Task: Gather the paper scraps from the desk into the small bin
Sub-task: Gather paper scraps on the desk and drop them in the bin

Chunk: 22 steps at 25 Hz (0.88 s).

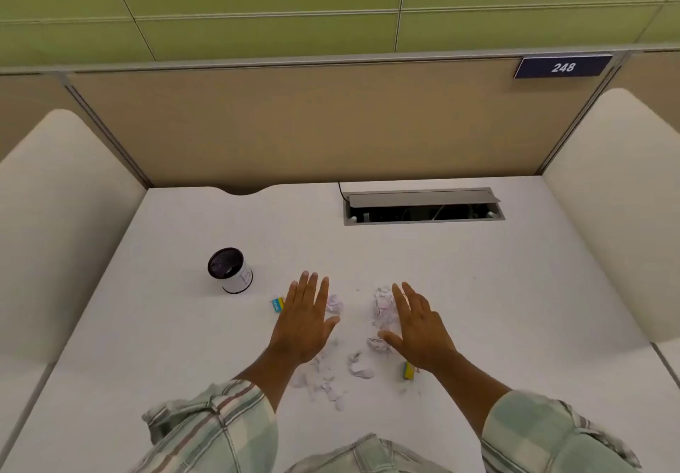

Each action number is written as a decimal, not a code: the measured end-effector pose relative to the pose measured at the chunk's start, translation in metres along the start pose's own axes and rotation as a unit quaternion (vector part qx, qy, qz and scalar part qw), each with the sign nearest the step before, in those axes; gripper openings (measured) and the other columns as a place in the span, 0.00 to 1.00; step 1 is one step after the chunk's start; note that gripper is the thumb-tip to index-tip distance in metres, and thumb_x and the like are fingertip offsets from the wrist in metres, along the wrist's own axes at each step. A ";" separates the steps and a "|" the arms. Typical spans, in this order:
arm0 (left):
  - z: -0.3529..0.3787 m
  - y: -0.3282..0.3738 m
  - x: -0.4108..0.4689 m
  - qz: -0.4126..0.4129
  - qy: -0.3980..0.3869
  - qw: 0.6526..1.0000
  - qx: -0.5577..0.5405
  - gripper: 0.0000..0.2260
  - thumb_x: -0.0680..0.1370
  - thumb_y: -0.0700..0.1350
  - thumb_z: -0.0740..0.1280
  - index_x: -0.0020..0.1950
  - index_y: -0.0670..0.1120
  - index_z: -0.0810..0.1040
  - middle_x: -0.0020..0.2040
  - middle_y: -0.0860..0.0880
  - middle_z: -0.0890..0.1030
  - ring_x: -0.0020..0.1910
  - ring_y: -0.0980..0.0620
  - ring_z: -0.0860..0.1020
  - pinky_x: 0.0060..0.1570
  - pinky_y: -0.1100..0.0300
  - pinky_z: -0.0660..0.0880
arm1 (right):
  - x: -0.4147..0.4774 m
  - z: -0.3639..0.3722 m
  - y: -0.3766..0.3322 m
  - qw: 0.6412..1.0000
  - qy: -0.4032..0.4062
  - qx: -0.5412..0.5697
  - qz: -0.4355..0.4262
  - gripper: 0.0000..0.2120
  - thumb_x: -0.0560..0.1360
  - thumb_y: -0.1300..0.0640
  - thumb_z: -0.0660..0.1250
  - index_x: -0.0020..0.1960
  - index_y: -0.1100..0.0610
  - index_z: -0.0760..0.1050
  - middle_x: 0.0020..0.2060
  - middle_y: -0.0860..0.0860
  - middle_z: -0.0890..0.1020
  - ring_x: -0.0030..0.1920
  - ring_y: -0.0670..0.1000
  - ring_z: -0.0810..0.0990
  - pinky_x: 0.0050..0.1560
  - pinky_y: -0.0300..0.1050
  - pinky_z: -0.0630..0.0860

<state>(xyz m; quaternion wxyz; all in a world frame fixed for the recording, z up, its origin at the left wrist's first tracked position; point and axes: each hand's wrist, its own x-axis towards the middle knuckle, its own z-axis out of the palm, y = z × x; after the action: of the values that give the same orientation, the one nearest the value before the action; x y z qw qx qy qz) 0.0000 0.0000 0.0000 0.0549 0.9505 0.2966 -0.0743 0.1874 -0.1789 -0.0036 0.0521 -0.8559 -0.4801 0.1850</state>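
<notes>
step in hand: bracketing the paper scraps (362,369) from both sides, by the look of it getting ready to sweep them into one heap; not yet lifting anything.
left hand (305,321): lying palm down, with fingers (311,288) straight and lightly spread, holding nothing, covering the left edge of the litter.
right hand (419,332): lying palm down likewise, with fingers (401,299) straight and close together, holding nothing, overlapping the right-hand clump.
bin (231,270): standing upright to the left of and beyond the left hand, well apart from the litter, showing a dark open mouth.
where the scraps are: lying loose on the white surface (478,288), clustering between the two hands and trailing back toward the wrists.
next move, as a judgement: drawing both palms inward to bunch the pieces, then curling the fingers under the heap and carrying it left to the bin; calling for low, light pressure, given thin pieces likely slipping out at the sides.
coloured bits: peeking out just beside the left hand (278,304) and under the right wrist (409,370), showing blue and yellow; not telling clearly as paper or something else.
hidden: covering whatever lies under both palms; not showing whether the palms are pressing on the surface or hovering just above it.
hard to make out: blending white on white, blurring the number and edges of the pieces; too dark inside the bin for telling its contents.
cut off: running out of the lower edge at the checked sleeves (206,432).
</notes>
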 end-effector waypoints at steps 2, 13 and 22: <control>0.007 -0.001 0.008 -0.002 -0.054 0.998 -0.032 0.37 0.81 0.66 0.52 0.83 0.47 0.45 0.83 0.42 0.48 0.82 0.41 0.46 0.81 0.47 0.47 | 0.011 -0.001 0.004 0.999 -0.045 -0.004 0.020 0.54 0.69 0.23 0.60 0.82 0.48 0.37 0.82 0.52 0.42 0.81 0.60 0.50 0.75 0.61 0.65; 0.053 0.000 0.038 0.035 -0.175 0.983 -0.051 0.47 0.74 0.70 0.63 0.82 0.51 0.42 0.83 0.45 0.37 0.82 0.40 0.41 0.80 0.41 0.48 | 0.053 0.045 0.005 0.983 -0.180 -0.038 0.022 0.61 0.65 0.39 0.79 0.80 0.39 0.36 0.82 0.55 0.43 0.78 0.65 0.54 0.67 0.63 0.74; 0.076 0.002 0.033 0.015 -0.081 0.989 -0.123 0.15 0.83 0.42 0.61 0.70 0.49 0.73 0.64 0.47 0.74 0.60 0.48 0.74 0.57 0.57 0.76 | 0.070 0.063 -0.012 0.995 -0.104 -0.005 0.000 0.21 0.79 0.55 0.65 0.71 0.45 0.68 0.68 0.54 0.66 0.64 0.59 0.71 0.54 0.54 0.78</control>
<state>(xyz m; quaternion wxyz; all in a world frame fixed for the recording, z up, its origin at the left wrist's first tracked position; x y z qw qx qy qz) 0.0199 0.0055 -0.0807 0.1962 0.9319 0.2833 -0.1131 0.1873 -0.1189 -0.0772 -0.0027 -0.8321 -0.4842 0.2704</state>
